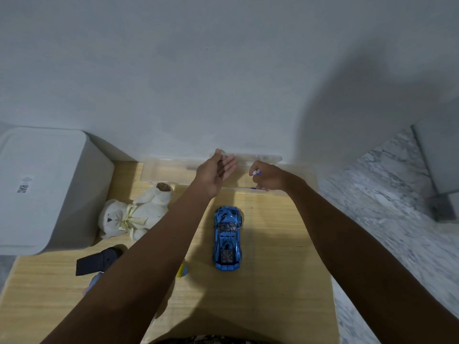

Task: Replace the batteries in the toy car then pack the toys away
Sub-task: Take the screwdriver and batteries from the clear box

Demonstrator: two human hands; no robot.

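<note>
We have the table (273, 281), the clear box (169, 172) at its far edge, then the car (227, 238) lying lengthwise toward us, nearer our right hand (269, 178), which pinches something small; left hand (216, 170) open.

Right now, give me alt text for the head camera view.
Two bare arms reach over a wooden table toward a clear plastic box; the left hand is open, the right hand pinches something small. A blue toy car and a white teddy bear lie nearer.
</note>
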